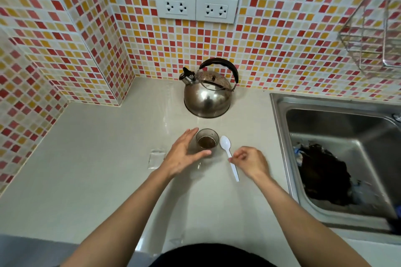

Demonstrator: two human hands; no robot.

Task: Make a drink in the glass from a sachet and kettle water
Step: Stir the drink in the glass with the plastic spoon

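Both forearms reach over a pale bench (97, 158). Near its back edge stands a steel kettle (207, 97). Left hand (183, 154), fingers spread, curves around the glass (207, 141) of brown drink mid-bench. Right hand (249, 161) pinches the white spoon (229, 154) lying just beside the glass. An empty clear sachet (156, 158) lies left.

Left hand (184, 154) cupping glass (207, 142); right hand (249, 161) at spoon (229, 155).

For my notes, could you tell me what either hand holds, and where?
Nothing is clearly held: left hand is open beside the glass; right hand hovers at the spoon handle.
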